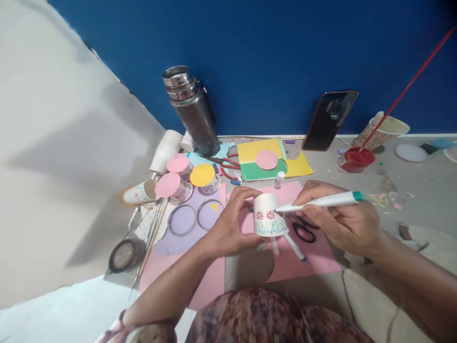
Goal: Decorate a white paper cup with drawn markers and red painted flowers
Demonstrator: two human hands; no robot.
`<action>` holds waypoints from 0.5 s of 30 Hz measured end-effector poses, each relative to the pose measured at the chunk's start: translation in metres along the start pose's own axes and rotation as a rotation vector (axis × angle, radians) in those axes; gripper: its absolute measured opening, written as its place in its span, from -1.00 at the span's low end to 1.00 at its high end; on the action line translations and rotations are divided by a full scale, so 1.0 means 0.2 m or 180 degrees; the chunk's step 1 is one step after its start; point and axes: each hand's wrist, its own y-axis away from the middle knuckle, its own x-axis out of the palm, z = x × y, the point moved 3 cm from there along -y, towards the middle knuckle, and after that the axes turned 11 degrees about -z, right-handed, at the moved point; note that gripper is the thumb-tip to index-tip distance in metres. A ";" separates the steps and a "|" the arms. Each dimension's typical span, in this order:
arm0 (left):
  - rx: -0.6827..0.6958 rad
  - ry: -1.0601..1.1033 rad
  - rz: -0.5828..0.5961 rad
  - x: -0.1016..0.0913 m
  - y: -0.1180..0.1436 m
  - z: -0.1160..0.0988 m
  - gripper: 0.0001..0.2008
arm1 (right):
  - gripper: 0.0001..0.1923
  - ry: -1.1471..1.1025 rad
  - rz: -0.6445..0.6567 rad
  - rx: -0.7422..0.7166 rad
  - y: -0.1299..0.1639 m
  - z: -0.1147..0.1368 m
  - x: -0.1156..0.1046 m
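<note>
My left hand (pixel 232 221) grips a small white paper cup (pixel 268 216), held upside down and decorated with red flowers and blue-green marks. In my right hand (pixel 339 219) is a white marker with a teal end (pixel 321 202); its tip touches the cup's side near the red flowers. Both hands hover over a pink paper sheet (pixel 314 259). Black-handled scissors (pixel 304 229) and two loose pens (pixel 294 247) lie on the pink sheet under the cup.
A steel flask (pixel 191 109) stands at the back by a stack of white cups (pixel 166 150). Decorated cups with pink and yellow paper discs (pixel 178 178), red scissors (pixel 228 166), yellow-green paper (pixel 264 159), a phone (pixel 330 119), a red paint pot (pixel 356 158) and tape rolls (pixel 126 255) surround me.
</note>
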 end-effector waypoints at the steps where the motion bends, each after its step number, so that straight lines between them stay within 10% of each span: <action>1: -0.0014 0.0011 -0.0001 0.00 0.00 0.00 -0.29 | -0.87 -0.0003 -0.0006 0.0023 0.00 0.00 0.00; 15: -0.0059 0.0232 -0.0029 0.00 -0.01 0.00 -0.31 | -0.87 -0.0186 0.0121 0.0145 0.01 -0.01 0.01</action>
